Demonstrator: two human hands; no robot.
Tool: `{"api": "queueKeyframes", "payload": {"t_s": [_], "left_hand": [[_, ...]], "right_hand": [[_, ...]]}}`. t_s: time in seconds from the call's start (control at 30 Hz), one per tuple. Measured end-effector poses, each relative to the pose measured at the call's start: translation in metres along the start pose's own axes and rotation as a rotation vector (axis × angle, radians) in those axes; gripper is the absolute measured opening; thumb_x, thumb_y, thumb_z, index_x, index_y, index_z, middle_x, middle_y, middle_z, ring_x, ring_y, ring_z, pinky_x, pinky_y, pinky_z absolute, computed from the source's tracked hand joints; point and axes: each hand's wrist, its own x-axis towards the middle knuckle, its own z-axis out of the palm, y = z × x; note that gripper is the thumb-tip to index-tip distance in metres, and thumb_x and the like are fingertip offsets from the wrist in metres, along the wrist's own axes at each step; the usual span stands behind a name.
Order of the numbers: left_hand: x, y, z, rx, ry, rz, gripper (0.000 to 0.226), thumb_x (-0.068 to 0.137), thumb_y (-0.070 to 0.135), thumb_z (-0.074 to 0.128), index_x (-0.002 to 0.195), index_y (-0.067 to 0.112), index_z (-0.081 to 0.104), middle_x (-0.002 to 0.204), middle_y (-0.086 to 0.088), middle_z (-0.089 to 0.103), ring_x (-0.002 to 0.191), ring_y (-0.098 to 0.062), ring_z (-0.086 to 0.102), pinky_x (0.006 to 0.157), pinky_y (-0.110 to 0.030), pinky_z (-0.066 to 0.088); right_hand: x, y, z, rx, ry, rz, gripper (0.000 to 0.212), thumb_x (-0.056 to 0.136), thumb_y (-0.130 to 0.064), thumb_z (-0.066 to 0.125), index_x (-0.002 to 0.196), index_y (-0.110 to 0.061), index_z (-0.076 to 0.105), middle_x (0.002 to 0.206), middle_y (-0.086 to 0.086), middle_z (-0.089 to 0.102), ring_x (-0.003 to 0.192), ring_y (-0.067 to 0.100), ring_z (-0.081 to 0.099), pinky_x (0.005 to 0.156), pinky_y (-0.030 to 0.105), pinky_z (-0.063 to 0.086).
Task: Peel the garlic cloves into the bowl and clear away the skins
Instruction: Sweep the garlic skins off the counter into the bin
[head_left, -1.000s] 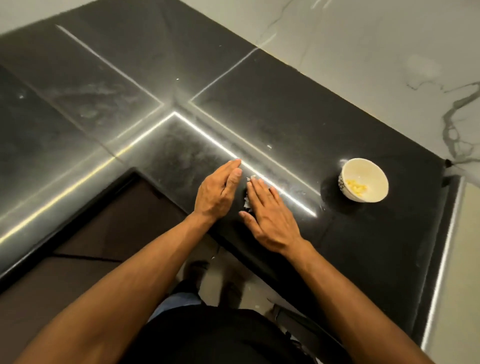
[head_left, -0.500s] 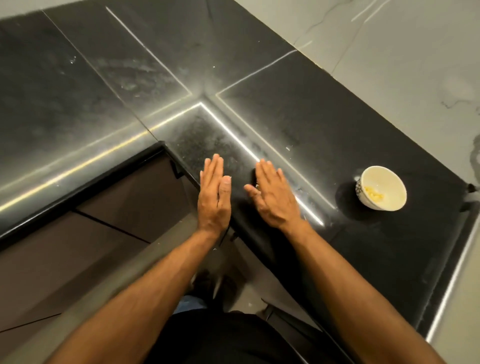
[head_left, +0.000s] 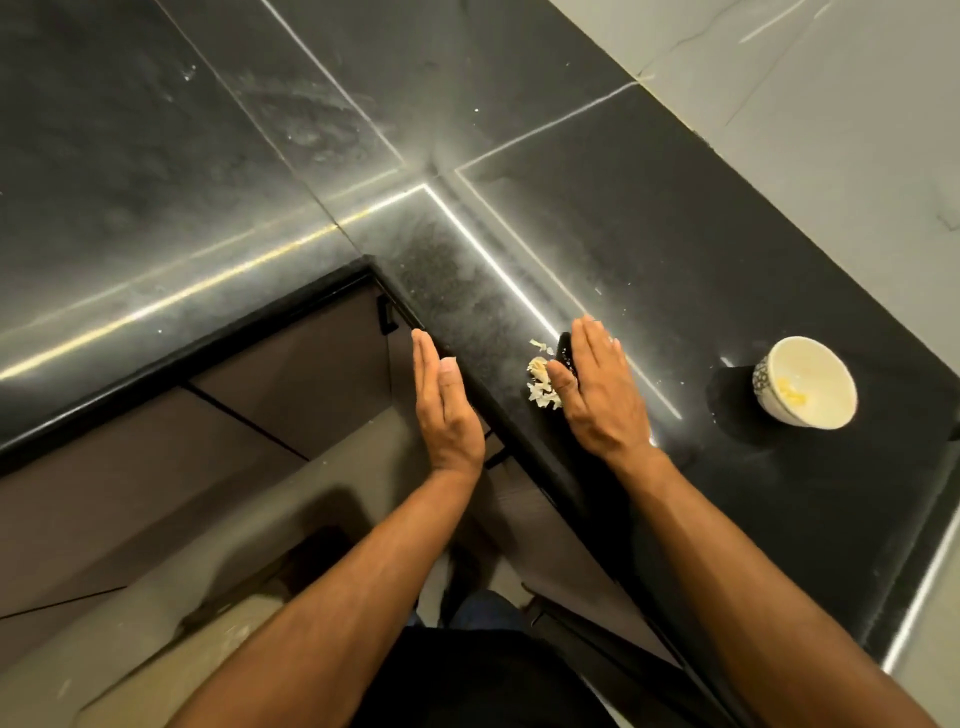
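Counter (head_left: 649, 218) bare, only bowl (head_left: 804, 382) rt.

On the counter (head_left: 675, 234), garlic skins (head_left: 543, 382) lie just at nine o'clock of the right hand (head_left: 597, 395). The bowl (head_left: 804, 382) sits well apart at three o'clock, apparently holding peeled cloves (head_left: 789, 397). The left hand (head_left: 447, 410) lies off the counter's edge, at nine o'clock of the skins.

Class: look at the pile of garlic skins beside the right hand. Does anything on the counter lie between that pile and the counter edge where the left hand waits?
Nothing visible does. The garlic skins lie against the right hand; bare black counter runs from them to the edge, where the left hand is held open. The bowl stands on the far side.
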Motion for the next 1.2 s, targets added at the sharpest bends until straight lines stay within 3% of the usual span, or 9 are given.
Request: {"api": "queueKeyframes", "payload": {"t_s": [0.13,0.33,0.43,0.63,0.83,0.97,1.03,1.1,1.2], "left_hand": [[0.003,0.004,0.005,-0.278,0.124,-0.244,0.045,0.106,0.018,0.033,0.147,0.002,0.033,0.155,-0.006,0.033,0.139,-0.005,0.032,0.11,-0.012,0.028],[-0.001,0.006,0.003,-0.763,0.139,-0.567,0.05,0.106,0.035,0.026,0.145,0.007,0.038,0.145,-0.008,0.047,0.132,-0.02,0.047,0.112,-0.031,0.036],[-0.008,0.005,-0.004,-0.87,0.082,-0.62,0.052,0.105,0.039,0.024,0.141,0.009,0.044,0.131,-0.007,0.059,0.115,-0.018,0.059,0.098,-0.03,0.046],[-0.015,-0.004,-0.005,-0.968,0.109,-0.659,0.049,0.103,0.037,0.029,0.135,0.009,0.052,0.11,-0.003,0.068,0.097,-0.015,0.067,0.082,-0.029,0.05],[-0.023,-0.006,0.004,-1.025,0.179,-0.674,0.044,0.104,0.034,0.028,0.126,0.01,0.057,0.113,-0.005,0.068,0.101,-0.017,0.066,0.087,-0.035,0.052],[-0.022,-0.005,0.005,-1.137,0.26,-0.713,0.038,0.104,0.03,0.032,0.117,0.005,0.058,0.088,-0.007,0.066,0.066,-0.013,0.069,0.06,-0.027,0.058],[-0.022,-0.008,0.005,-1.177,0.268,-0.706,0.039,0.104,0.03,0.035,0.122,0.005,0.057,0.092,-0.008,0.066,0.084,-0.015,0.07,0.083,-0.032,0.058],[-0.021,-0.014,0.005,-1.158,0.239,-0.709,0.041,0.103,0.034,0.034,0.124,0.008,0.058,0.118,-0.011,0.064,0.117,-0.024,0.059,0.109,-0.042,0.041],[-0.02,-0.013,0.009,-1.176,0.228,-0.676,0.041,0.104,0.033,0.031,0.121,0.008,0.059,0.126,-0.007,0.062,0.103,-0.023,0.067,0.102,-0.041,0.044]], "right_hand": [[-0.001,-0.028,0.011,-0.071,-0.084,-0.073,0.092,0.087,-0.071,0.003,0.156,-0.01,0.006,0.164,0.009,0.003,0.152,0.018,-0.004,0.12,0.028,-0.01],[-0.005,-0.063,0.025,0.105,-0.087,-0.254,0.098,0.087,-0.075,-0.001,0.154,-0.005,0.013,0.163,0.011,0.012,0.148,0.011,0.001,0.118,0.02,-0.01],[-0.008,-0.045,0.016,0.218,-0.003,-0.171,0.091,0.091,-0.072,0.008,0.154,-0.007,0.019,0.161,0.009,0.019,0.145,0.005,0.005,0.122,0.027,-0.002],[-0.016,0.021,-0.007,-0.044,-0.02,-0.064,0.102,0.084,-0.08,-0.005,0.155,-0.008,0.012,0.163,0.01,0.012,0.151,0.019,0.005,0.123,0.035,-0.002],[-0.007,-0.019,0.01,-0.197,-0.104,-0.121,0.106,0.076,-0.081,-0.017,0.154,-0.01,-0.008,0.164,0.011,-0.01,0.15,0.018,-0.014,0.121,0.034,-0.013],[-0.003,-0.051,0.026,-0.134,-0.109,-0.237,0.102,0.08,-0.077,-0.011,0.154,-0.008,-0.006,0.164,0.013,-0.005,0.151,0.021,-0.01,0.122,0.034,-0.009],[-0.003,-0.06,0.027,-0.111,-0.127,-0.287,0.101,0.081,-0.076,-0.011,0.154,-0.006,-0.005,0.163,0.013,-0.004,0.151,0.021,-0.009,0.122,0.035,-0.008],[-0.005,-0.065,0.025,-0.057,-0.171,-0.368,0.1,0.081,-0.075,-0.007,0.154,-0.007,-0.004,0.164,0.011,-0.005,0.15,0.017,-0.01,0.122,0.032,-0.009],[-0.008,-0.056,0.02,0.12,-0.143,-0.402,0.096,0.087,-0.075,0.003,0.155,-0.008,0.004,0.164,0.008,0.003,0.15,0.012,-0.005,0.12,0.025,-0.009]]}}
